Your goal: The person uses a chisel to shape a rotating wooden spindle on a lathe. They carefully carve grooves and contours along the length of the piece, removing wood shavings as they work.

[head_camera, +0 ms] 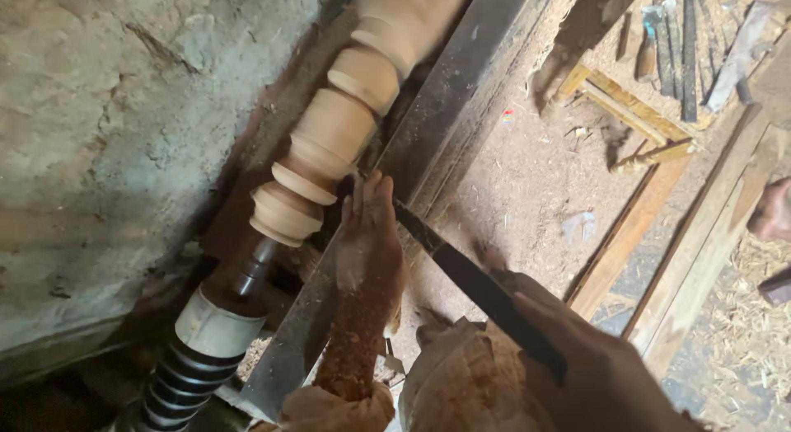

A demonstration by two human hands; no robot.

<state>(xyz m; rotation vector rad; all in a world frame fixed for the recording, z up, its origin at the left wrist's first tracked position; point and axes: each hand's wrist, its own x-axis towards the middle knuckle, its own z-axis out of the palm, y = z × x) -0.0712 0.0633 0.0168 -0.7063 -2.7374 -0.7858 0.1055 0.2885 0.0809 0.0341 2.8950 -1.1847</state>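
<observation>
A pale turned wooden spindle (342,127) with rings and grooves is mounted on a lathe, running from upper right to lower left. My left hand (369,234), dusted with sawdust, lies on the metal tool rest (449,102) and presses down the front of a long dark chisel (461,275). The chisel's tip reaches toward the spindle by the lowest rings. My right hand (593,358) grips the chisel's handle end at lower right.
A rough stone wall (124,135) fills the left. The lathe's drive end (206,333) with a white collar and dark ribbed part sits at lower left. Several chisels (684,44) lie on a sawdust-covered bench at upper right, beside wooden planks (700,234).
</observation>
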